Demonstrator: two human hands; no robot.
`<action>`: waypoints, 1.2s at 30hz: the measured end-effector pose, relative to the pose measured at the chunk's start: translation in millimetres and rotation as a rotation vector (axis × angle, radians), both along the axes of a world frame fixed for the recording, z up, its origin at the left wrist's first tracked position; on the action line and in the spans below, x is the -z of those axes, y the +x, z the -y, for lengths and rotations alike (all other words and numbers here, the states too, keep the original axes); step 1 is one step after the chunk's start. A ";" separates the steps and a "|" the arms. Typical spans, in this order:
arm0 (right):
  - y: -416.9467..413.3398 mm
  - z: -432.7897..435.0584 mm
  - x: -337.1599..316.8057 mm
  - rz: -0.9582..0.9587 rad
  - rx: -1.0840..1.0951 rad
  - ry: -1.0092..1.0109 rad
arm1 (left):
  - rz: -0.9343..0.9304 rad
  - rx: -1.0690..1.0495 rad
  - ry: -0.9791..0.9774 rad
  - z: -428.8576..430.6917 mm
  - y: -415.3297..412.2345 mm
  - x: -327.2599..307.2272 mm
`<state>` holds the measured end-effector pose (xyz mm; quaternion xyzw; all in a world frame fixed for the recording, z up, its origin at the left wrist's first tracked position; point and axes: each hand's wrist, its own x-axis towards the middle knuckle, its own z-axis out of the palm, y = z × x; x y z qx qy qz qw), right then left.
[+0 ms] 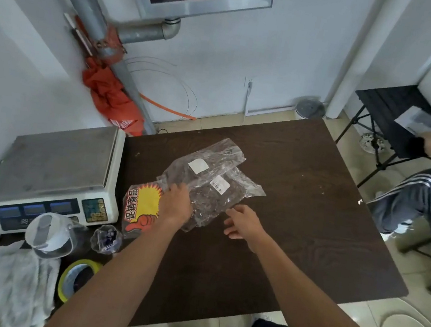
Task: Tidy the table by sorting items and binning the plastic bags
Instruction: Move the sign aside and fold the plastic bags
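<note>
Plastic bags [207, 187] sit mid-counter [298, 216]; left hand [175, 202] pins their near edge, fingers curled into it, probably bunching them for binning. Right hand [242, 222] hovers just beside, fingers loose, empty.

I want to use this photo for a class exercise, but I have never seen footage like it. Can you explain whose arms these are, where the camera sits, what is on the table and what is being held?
There is no machine here: a person wears a camera on the head, looking down at their own two bare arms. It is the only view.

The left hand presses on or grips crumpled clear plastic bags with white labels, lying on a dark brown table. The right hand hovers open beside them, holding nothing.

Under the left hand lies a red and yellow printed sign. Further left stand a weighing scale, a clear jug, a small clear bottle and a roll of yellow tape. Another person sits at far right.
</note>
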<state>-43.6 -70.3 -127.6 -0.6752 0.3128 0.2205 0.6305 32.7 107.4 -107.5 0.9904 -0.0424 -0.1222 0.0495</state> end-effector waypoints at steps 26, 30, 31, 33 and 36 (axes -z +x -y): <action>-11.9 2.4 22.6 -0.055 0.276 0.105 | 0.155 0.375 0.105 15.2 -54.7 16.9; -41.8 15.7 33.0 -0.114 0.250 0.168 | 0.130 0.308 0.021 24.4 -83.7 26.7; -50.1 18.2 35.9 -0.130 0.244 0.176 | 0.121 0.304 0.013 27.7 -93.0 29.8; -67.4 22.0 41.0 -0.156 0.231 0.208 | 0.112 0.295 -0.008 33.5 -111.8 37.0; -92.3 27.3 45.4 -0.181 0.201 0.240 | 0.107 0.233 -0.036 40.1 -139.0 46.8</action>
